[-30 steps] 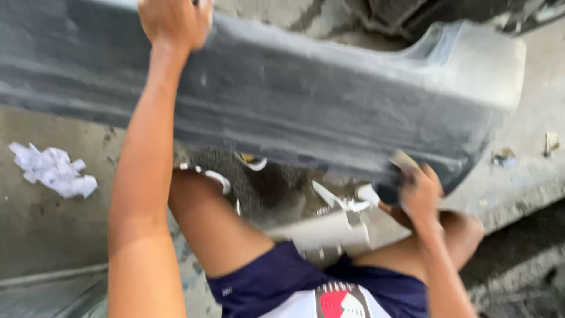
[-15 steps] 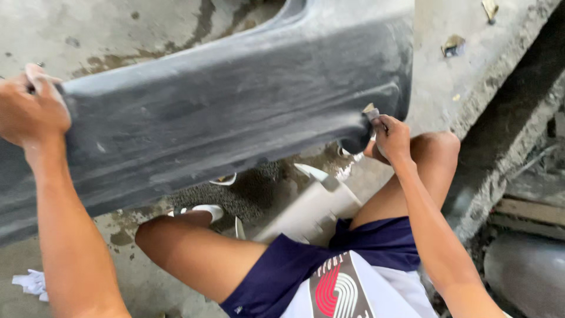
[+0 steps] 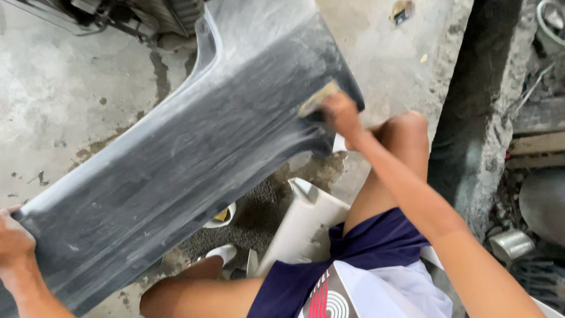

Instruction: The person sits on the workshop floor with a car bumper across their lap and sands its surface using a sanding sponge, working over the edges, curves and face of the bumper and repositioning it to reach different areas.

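Two hands on a long grey car panel, one gripping an end, one rubbing near the other.

I see the grey panel point(image 3: 176, 171) lying across the person's lap, its long axis running from lower left, by the left hand point(image 3: 13, 241), up toward the upper right, where it bends away to the top of the view. The left hand has its fingers curled over the lower-left end, clamped on the edge. The right hand point(image 3: 340, 115) sits at the far, right-hand end, fingers closed on a small tan sanding pad point(image 3: 318, 98) pressed flat to the panel's face (blurred, so I cannot tell the exact grip). The panel's dusty, scuffed face points up toward me. Bare concrete floor point(image 3: 65, 100) lies beyond it, and a white plastic stool point(image 3: 306, 227) shows under the knees.
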